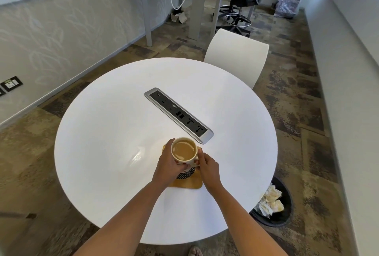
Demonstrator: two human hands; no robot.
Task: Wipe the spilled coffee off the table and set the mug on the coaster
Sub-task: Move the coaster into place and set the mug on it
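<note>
My cream ceramic mug (184, 150) stands upright, mouth up, full of milky coffee. Its handle points right, where the fingers of my right hand (208, 166) pinch it. My left hand (167, 165) curls round the opposite side. The mug is over the square wooden coaster (190, 184) on the glossy round white table (114, 132); whether it touches, I cannot tell. A silver socket strip (178, 114) lies just beyond.

Bare forearms (131, 210) lead to a bare left hand (167, 166) and right hand (209, 168), toes (194, 251) showing below
</note>
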